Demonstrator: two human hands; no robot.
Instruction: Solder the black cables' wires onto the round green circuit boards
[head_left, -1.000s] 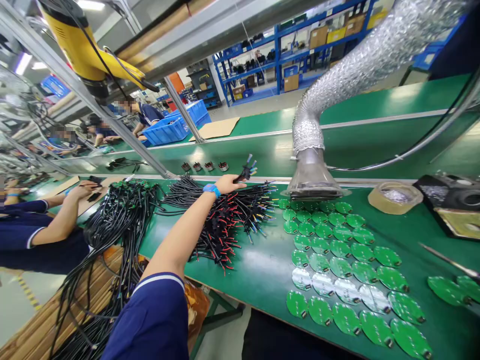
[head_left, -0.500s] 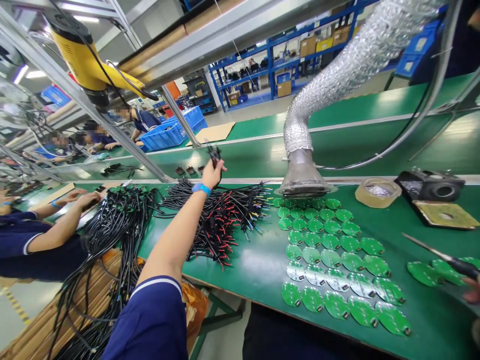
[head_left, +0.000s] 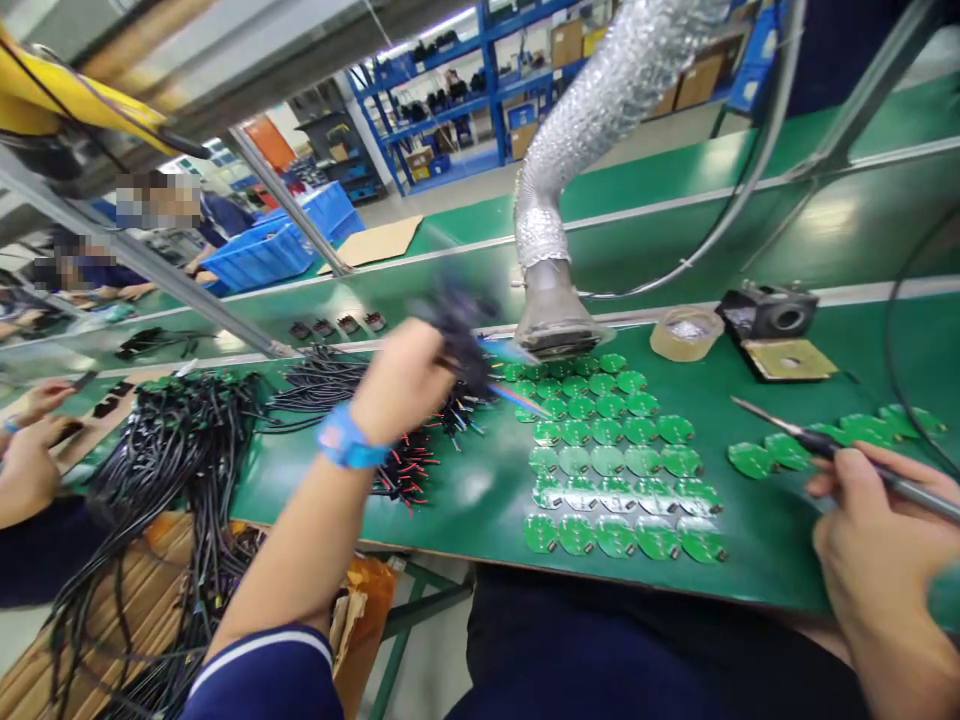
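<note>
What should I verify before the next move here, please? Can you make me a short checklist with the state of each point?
Wire bundle held in left hand: ok, though motion-blurred.
Soldering iron held in right hand: ok, gripped near the handle, tip pointing away from the hand.
Iron tip clean: cannot tell, too small to see.
Round green circuit boards laid out in rows: ok.
Fume extractor nozzle close to the iron tip: not ok, it seems to stand beyond the far end of the rows, away from the tip.
</note>
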